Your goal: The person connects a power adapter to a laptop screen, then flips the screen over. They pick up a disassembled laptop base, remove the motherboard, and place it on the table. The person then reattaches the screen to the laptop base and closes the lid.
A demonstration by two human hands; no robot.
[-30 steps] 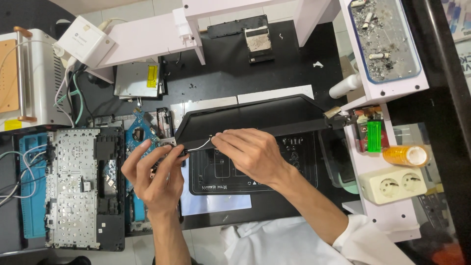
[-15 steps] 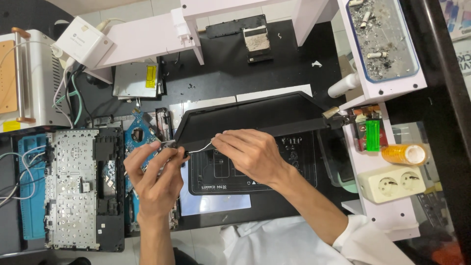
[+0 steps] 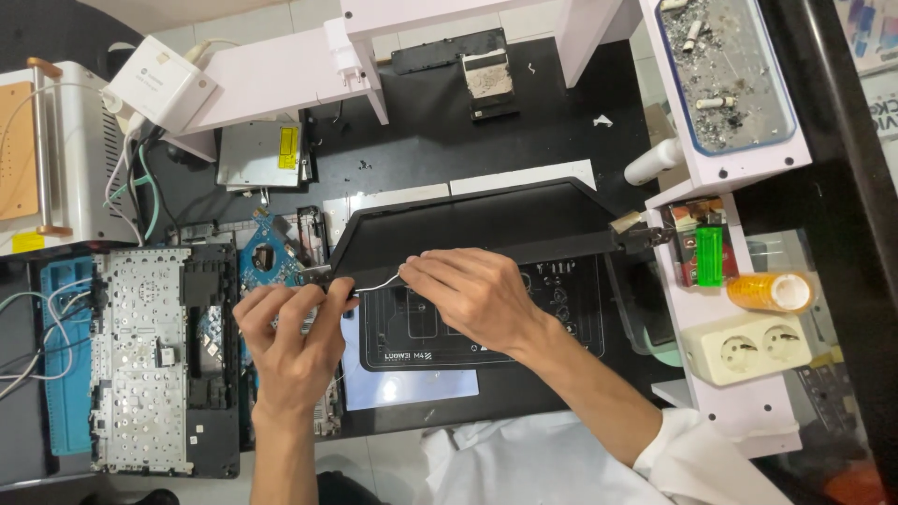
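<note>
We see the left hand point(image 3: 292, 344) pinched shut on one end of a thin white cable point(image 3: 374, 283) and the right hand point(image 3: 472, 299) closed on its other end — the cable stretched between them. It lies at the lower-left edge of a black laptop lid point(image 3: 486, 224) on the dark worktop point(image 3: 440, 131). A stripped keyboard frame point(image 3: 140, 355) sits just left.

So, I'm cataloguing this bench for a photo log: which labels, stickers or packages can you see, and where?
Yellow label: rectangular, on the grey metal drive, upper left.
Yellow sticker: small, on the white machine, far left.
White printed markings: on the black mat, below the right hand.
</note>
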